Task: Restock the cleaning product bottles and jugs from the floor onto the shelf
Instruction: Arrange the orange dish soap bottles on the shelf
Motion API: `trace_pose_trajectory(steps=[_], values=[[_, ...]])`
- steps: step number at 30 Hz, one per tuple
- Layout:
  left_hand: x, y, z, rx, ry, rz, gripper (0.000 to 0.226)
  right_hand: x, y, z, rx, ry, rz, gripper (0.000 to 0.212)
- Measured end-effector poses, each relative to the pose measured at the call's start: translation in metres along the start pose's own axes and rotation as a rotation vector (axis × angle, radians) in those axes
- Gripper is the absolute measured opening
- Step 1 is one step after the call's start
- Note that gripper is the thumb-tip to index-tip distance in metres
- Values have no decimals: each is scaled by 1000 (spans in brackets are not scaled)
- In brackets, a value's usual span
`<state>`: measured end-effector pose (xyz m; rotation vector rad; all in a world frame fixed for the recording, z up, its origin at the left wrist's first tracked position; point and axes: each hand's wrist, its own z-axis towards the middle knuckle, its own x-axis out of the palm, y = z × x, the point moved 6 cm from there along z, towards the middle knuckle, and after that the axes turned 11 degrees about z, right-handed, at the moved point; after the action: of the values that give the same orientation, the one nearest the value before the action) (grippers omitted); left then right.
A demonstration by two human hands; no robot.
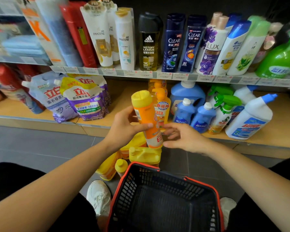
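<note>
Grey tiled floor (40,144) lies near. At the far side a light wooden bottom shelf (120,95) stands under a pale upper shelf (94,71) whose front edge carries price tags (179,76).

The yellow jugs (144,155) sit partly hidden behind the basket (166,183); shelf price labels (146,73) are unreadably blurred

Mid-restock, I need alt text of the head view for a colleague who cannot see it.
The left-hand grip holds an orange bottle with a yellow cap in front of the lower shelf, with the right-hand grip relaxed beside its base. Yellow jugs sit on the floor beyond a black basket.
</note>
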<state>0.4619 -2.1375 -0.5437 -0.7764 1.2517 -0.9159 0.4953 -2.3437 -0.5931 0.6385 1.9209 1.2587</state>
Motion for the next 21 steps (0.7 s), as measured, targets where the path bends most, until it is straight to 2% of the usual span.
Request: trace_pose_trajectory(steps=[2,5,8,11,13,16,18,21], values=[[-8,5,-1,-50,-26,-133,48,11,-13,4,71,73,-25,78],[-19,18,-3,-149,-83,-315,56,30,-16,11,34,106,129,73],[-30,32,-1,-228,-172,-412,74,40,-16,17,-11,5,411,65],[-41,43,2,-251,-238,-431,86,40,-9,24,-88,-90,508,68],[-48,52,3,-277,-258,-449,75,36,-2,26,-146,-134,496,66],[-61,77,2,-407,-265,-438,48,28,7,29,-199,-201,418,49],[-62,98,-4,-504,-187,-387,39,22,14,33,-228,-247,348,40],[-61,128,-18,-537,-85,-205,16,15,31,42,-244,-273,248,35]])
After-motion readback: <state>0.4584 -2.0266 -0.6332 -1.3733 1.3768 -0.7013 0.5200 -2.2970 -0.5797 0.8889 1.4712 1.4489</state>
